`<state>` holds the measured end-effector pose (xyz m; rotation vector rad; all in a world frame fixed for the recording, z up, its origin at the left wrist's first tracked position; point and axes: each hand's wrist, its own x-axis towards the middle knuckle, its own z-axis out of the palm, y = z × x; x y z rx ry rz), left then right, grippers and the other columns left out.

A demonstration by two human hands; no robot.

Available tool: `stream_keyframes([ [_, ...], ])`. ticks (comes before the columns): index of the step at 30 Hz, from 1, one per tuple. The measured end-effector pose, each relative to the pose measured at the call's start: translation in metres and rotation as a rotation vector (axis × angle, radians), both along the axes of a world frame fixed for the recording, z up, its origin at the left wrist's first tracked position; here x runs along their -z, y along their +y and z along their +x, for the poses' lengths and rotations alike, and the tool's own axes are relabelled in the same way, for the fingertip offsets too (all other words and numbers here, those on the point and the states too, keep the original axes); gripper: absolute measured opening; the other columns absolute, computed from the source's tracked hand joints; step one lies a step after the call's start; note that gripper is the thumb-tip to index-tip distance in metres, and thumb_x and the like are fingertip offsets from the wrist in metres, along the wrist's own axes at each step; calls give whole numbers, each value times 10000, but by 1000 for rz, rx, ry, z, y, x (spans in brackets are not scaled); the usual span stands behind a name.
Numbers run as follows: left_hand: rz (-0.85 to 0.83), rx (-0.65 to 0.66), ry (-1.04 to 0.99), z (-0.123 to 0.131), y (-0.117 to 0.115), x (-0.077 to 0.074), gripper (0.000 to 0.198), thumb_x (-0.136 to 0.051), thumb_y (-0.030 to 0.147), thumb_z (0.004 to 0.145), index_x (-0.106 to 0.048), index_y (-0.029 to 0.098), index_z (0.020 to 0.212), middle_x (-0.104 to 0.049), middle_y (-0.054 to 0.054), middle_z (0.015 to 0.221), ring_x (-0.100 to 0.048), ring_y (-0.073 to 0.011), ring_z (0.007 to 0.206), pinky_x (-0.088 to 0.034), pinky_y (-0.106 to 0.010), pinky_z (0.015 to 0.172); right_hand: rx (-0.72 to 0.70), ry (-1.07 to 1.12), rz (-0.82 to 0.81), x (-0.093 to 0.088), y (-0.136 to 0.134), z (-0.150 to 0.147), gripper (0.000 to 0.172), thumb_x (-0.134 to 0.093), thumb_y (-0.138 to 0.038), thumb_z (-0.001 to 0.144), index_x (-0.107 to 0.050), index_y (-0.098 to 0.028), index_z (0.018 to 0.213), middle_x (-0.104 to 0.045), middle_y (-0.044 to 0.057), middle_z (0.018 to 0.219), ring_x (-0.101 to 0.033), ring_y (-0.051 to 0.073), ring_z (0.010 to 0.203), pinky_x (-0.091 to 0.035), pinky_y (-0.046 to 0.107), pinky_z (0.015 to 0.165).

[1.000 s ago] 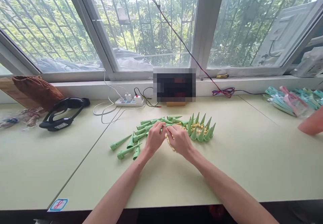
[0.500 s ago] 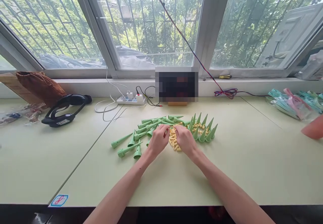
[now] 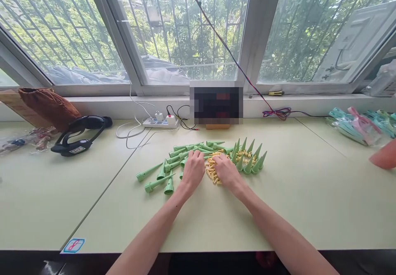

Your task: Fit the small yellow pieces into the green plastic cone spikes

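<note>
My left hand (image 3: pixel 194 168) is closed, its fingers curled down at the right end of a heap of hollow green plastic spikes (image 3: pixel 176 158). Its fingertips are hidden, so I cannot tell what they grip. Close beside it, my right hand (image 3: pixel 227 169) has bent fingers reaching into a pile of small yellow plastic pieces (image 3: pixel 213 175). What those fingers pinch, if anything, is covered by the hand. To the right, several green spikes (image 3: pixel 256 165) stand upright, points up, around more yellow pieces (image 3: pixel 246 159).
Behind the spikes lie a white power strip (image 3: pixel 161 122) with cables and a pixelated dark screen (image 3: pixel 216 103). A black headset (image 3: pixel 81 136) and a brown pouch (image 3: pixel 49 105) are at the left. Bagged teal and pink items (image 3: pixel 359 126) lie at the far right.
My hands were nearly together over the yellow pile and have moved slightly apart. The left has turned its fingers down toward the green spikes; the right has lowered into the yellow pieces.
</note>
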<state>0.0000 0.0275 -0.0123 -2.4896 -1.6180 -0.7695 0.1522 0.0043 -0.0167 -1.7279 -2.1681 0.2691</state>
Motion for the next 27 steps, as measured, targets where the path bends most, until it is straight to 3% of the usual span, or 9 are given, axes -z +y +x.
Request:
stream_keyframes([
  [5, -27, -27, 83, -4, 3, 2, 186, -522, 68, 840, -616, 182, 726, -624, -117, 841, -498, -288, 870, -459, -431, 796, 4, 18, 5, 1, 0, -1, 177, -475, -136, 951, -612, -198, 1045, -612, 74, 1049, -606, 175, 789, -359, 252, 616],
  [18, -112, -99, 229, -7, 5, 2, 202, -490, 23, 850, -642, 142, 791, -605, -134, 886, -477, -277, 896, -440, -385, 813, -13, 71, 10, 1, -2, -1, 228, -483, -153, 962, -624, -206, 1133, -615, 77, 1060, -624, 186, 830, -401, 253, 626],
  [22, -77, -89, 194, -10, 6, 5, 186, -492, 18, 849, -618, 147, 803, -593, -125, 874, -488, -274, 879, -442, -384, 802, 1, 100, 32, 2, -2, -1, 232, -495, -167, 957, -624, -203, 1146, -629, 80, 1066, -638, 198, 835, -432, 264, 646],
  [27, 6, -57, 41, -14, 9, 7, 147, -489, 37, 856, -572, 157, 853, -576, -105, 890, -506, -260, 865, -454, -384, 795, 23, 214, 105, 2, -1, 1, 363, -518, -137, 941, -531, -150, 1304, -638, 110, 1107, -643, 217, 945, -480, 279, 742],
])
